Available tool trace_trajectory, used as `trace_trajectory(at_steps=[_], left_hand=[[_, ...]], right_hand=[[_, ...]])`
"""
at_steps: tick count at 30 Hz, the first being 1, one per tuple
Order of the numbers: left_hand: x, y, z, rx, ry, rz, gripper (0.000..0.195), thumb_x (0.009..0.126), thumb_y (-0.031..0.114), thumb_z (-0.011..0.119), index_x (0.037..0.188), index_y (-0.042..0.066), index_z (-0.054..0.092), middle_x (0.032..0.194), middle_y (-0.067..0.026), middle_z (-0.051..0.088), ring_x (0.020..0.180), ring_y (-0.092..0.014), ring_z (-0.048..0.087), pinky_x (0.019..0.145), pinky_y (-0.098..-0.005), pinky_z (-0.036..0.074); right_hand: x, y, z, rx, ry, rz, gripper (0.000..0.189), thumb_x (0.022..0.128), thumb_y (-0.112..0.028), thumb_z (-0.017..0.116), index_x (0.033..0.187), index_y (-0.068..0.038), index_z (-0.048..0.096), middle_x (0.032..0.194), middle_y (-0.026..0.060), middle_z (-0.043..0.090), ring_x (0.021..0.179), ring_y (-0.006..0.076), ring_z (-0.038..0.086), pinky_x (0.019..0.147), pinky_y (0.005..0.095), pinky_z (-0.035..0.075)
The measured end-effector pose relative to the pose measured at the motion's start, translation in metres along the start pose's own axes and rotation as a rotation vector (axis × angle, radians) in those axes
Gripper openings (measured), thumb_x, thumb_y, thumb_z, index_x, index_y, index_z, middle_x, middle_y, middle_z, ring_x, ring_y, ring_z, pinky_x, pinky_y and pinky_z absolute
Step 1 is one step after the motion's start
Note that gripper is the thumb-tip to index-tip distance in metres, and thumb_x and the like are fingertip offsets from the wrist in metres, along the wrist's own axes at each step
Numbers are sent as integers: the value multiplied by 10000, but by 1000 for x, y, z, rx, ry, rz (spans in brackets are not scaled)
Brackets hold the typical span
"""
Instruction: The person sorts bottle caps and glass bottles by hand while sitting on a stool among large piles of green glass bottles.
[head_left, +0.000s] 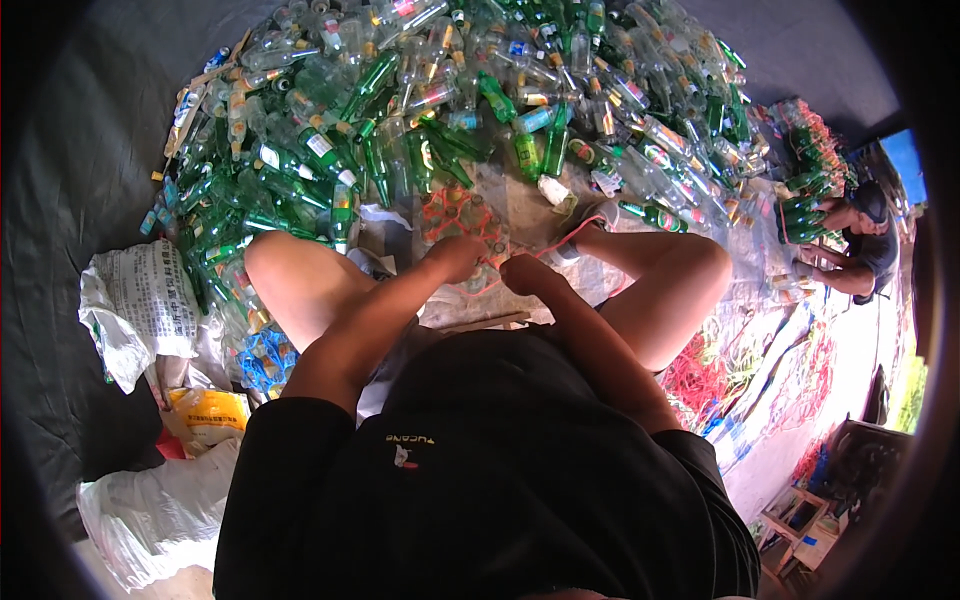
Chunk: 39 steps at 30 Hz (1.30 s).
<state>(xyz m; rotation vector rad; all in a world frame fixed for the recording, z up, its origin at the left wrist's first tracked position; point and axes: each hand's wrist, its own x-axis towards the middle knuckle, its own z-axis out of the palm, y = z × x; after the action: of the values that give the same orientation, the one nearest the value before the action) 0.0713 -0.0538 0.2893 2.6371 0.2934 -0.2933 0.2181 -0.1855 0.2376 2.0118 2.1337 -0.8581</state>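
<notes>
Between my knees stands a bundle of clear glass bottles (456, 219), packed together with red plastic cord laced around their necks. My left hand (457, 259) is closed on the cord at the bundle's near side. Just to the right, my right hand (528, 274) grips the red cord (555, 244), a length of which runs up past it towards my right foot. A short stretch of cord spans the gap between both fists. My fingers partly hide the near bottles, and the exact grip is hard to see.
A large heap of green and clear glass bottles (375, 86) rises in front. On the left are blue-corded bottles (266, 360) and a white woven sack (142, 300). A co-worker (870, 240) sits at the right beside tied green bottles (814, 150). Loose cord (697, 371) lies behind my right knee.
</notes>
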Motion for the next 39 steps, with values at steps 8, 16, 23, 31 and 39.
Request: trace_trajectory(at_steps=[8,16,23,31,39], left_hand=[[2,-1,1,65,-34,-140,163,695,139,581,853,105,602,894,-97,611,897,-306,588,711,-418,466],[14,0,22,-27,197,-32,186,726,87,513,851,65,648,918,-193,601,889,-345,603,704,-462,485],[22,7,23,-114,161,-194,190,812,215,501,877,105,642,981,-177,572,902,-327,589,734,-445,483],[29,8,23,-89,176,-319,271,800,259,474,883,76,657,871,-165,636,812,-334,626,697,-461,498],[36,24,17,-128,206,-404,258,813,254,475,874,74,648,833,-169,634,784,-344,621,678,-466,492]], right_hand=[[-8,-3,-31,91,240,126,203,778,-179,499,809,-52,654,825,180,643,801,356,621,694,461,485],[2,2,-36,9,220,75,193,814,-230,509,823,-82,632,819,146,629,797,354,604,688,445,486],[9,10,-45,44,240,88,193,798,-260,544,841,-105,651,853,136,640,817,348,610,691,454,488],[23,19,-71,-49,199,219,134,748,-135,530,839,-103,623,855,121,640,818,327,620,677,442,502],[31,66,-9,23,425,107,125,767,-171,534,821,-93,616,865,107,633,802,319,616,668,423,503]])
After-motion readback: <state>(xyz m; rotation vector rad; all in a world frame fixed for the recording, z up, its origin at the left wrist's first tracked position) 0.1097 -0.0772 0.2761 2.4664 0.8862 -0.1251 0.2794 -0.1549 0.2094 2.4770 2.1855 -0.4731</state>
